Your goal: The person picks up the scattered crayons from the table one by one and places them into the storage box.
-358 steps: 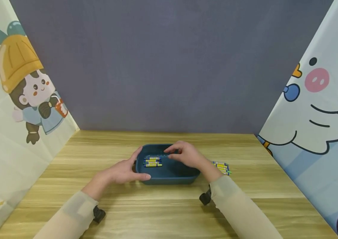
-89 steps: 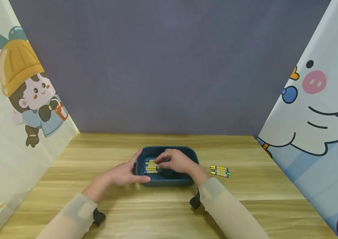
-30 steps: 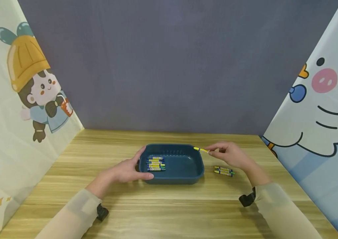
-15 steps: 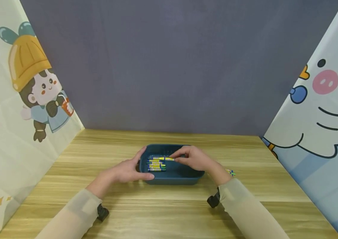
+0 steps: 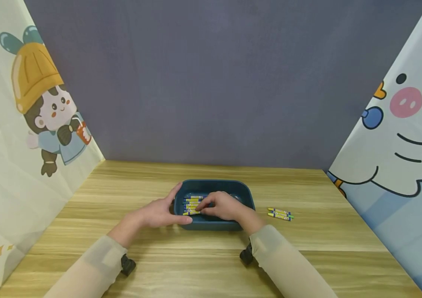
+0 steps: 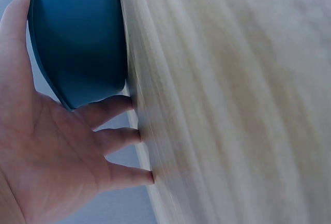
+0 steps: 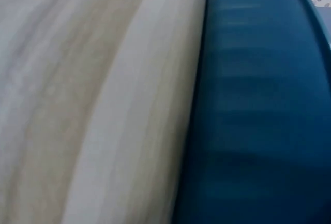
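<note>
A dark blue rectangular box (image 5: pixel 216 225) stands on the wooden table, with several yellow-and-blue crayons (image 5: pixel 192 202) lying in a row at its left end. My left hand (image 5: pixel 156 213) rests at the box's left side, thumb over the front rim. Its spread fingers (image 6: pixel 118 140) touch the tabletop beside the box in the left wrist view. Inside the box, my right hand (image 5: pixel 223 207) pinches a crayon (image 5: pixel 191 213) by its right end, at the front of the row. The right wrist view has only the box wall (image 7: pixel 264 105) and table; the hand is hidden there.
To the right of the box, a few more crayons (image 5: pixel 280 214) lie on the table (image 5: pixel 196 265). A grey backdrop (image 5: pixel 214 82) rises behind, and printed cartoon panels stand at left and right.
My right hand has carried a crayon leftward from beyond the box's right end into it, then toward the front of the row. My left hand has stayed at the box.
</note>
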The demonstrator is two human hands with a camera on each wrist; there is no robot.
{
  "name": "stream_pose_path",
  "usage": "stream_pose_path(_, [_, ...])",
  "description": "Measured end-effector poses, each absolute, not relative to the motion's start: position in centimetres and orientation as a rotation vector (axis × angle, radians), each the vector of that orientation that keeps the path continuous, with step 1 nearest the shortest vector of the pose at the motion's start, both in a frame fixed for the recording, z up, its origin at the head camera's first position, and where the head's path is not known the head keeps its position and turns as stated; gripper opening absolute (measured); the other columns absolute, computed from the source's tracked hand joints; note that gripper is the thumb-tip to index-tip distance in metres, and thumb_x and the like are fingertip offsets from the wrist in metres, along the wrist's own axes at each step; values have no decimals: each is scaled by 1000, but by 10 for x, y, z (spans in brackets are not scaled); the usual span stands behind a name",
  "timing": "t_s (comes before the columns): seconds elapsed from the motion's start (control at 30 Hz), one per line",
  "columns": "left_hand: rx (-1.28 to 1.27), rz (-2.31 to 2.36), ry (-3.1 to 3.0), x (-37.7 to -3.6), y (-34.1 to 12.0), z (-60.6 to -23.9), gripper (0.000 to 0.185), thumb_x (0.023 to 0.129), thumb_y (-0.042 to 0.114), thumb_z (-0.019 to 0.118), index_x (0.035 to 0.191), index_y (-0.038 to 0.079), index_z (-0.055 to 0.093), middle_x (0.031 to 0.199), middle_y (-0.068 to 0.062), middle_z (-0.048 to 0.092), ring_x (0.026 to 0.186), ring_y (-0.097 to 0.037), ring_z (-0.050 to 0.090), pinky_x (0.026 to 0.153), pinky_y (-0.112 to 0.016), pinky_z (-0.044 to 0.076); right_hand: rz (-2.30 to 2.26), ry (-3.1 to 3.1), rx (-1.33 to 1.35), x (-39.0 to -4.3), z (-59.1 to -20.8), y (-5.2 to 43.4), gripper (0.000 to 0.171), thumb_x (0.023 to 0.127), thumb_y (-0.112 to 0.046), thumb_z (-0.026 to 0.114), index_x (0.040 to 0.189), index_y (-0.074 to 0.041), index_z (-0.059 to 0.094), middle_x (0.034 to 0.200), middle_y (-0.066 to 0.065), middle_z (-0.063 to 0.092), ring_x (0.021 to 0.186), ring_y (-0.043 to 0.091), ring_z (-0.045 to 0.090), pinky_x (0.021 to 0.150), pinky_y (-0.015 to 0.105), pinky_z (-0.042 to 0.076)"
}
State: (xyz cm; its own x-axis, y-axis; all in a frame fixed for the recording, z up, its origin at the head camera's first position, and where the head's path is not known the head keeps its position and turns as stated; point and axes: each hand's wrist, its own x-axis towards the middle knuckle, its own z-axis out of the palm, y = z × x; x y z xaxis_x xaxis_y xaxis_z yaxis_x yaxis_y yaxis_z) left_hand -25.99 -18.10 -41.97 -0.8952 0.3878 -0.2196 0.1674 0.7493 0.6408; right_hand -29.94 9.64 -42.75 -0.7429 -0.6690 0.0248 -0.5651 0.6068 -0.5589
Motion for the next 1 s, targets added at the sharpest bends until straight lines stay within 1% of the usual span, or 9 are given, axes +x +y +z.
stream_pose_path(0.13, [425,913,2611,-260,-182,-420,135,86,79,79,178,33,-8,153,-29,62,95,-23,71,100,-52,55,-793,2663,-1067,-299,-428,94,17,104,-18,77,116,-23,88,118,-5,81,109,14,71,100,39,58])
stream_pose_path(0.27, [429,918,2605,-261,-182,-420,136,85,79,80,178,33,-8,154,-30,61,95,-23,72,100,-53,55,-733,2681,-1085,-298,-429,94,16,104,-19,78,116,-24,88,116,-6,80,106,11,69,98,35,57])
stream_pose_path(0.43, [433,916,2603,-261,-182,-422,135,85,79,79,178,33,-8,158,-30,57,105,-25,73,105,-56,54,-701,2695,-1100,-298,-430,94,16,103,-20,79,116,-23,88,113,-5,80,102,9,68,94,33,58])
stream_pose_path(0.53, [435,915,2604,-261,-182,-422,135,86,79,79,178,34,-8,158,-29,58,109,-26,72,106,-56,54,-704,2696,-1090,-298,-430,94,16,103,-21,79,116,-25,88,111,-7,80,101,7,67,93,31,57])
stream_pose_path(0.67, [432,922,2598,-262,-182,-423,135,86,78,80,177,35,-9,154,-28,61,100,-24,72,99,-52,56,-740,2694,-1060,-298,-428,95,17,104,-22,79,118,-26,87,110,-8,78,97,6,65,90,32,56])
stream_pose_path(0.77, [441,924,2598,-262,-182,-424,135,86,78,80,178,35,-9,154,-27,62,98,-24,71,98,-51,55,-797,2705,-1036,-299,-423,100,17,104,-24,79,118,-24,87,109,-7,76,93,5,62,86,32,55])
stream_pose_path(0.9, [461,921,2608,-262,-182,-424,135,86,78,80,178,33,-8,156,-28,59,109,-26,71,105,-56,54,-875,2725,-1001,-298,-410,116,18,104,-26,79,120,-23,87,113,-7,76,91,6,61,82,29,53])
stream_pose_path(1.0, [461,924,2612,-262,-182,-424,135,86,77,80,178,34,-8,156,-27,61,112,-27,71,106,-57,53,-934,2725,-966,-295,-397,135,21,106,-26,77,124,-20,85,117,-4,77,89,12,61,77,29,52])
